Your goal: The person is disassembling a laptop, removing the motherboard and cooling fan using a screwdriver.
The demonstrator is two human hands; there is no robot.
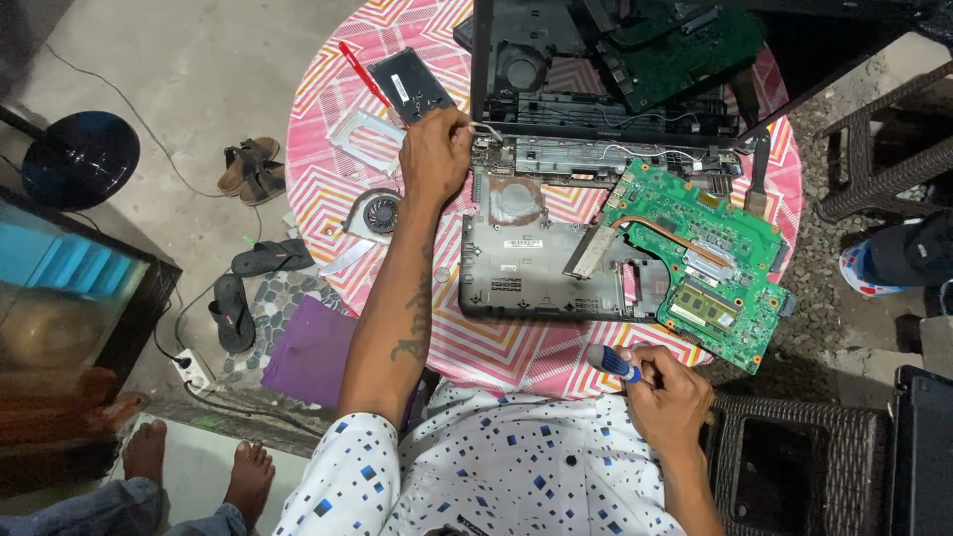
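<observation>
On the floor at the far left lie brown sandals (250,166) and dark flip-flops (248,283), beside another person's bare feet (199,471). On the round bench (338,199) with its pink zigzag cloth, a small cooling fan (378,212) sits just left of the left hand (435,154), whose grip pinches a thin white wire (486,129) at the hinge edge of the opened laptop base (541,263). Right of the grey base lies a green circuit board (710,268), partly overhanging the bench edge. Nearest the body, the right hand (670,397) is clenched around a blue-handled screwdriver (611,362), held above the lap.
</observation>
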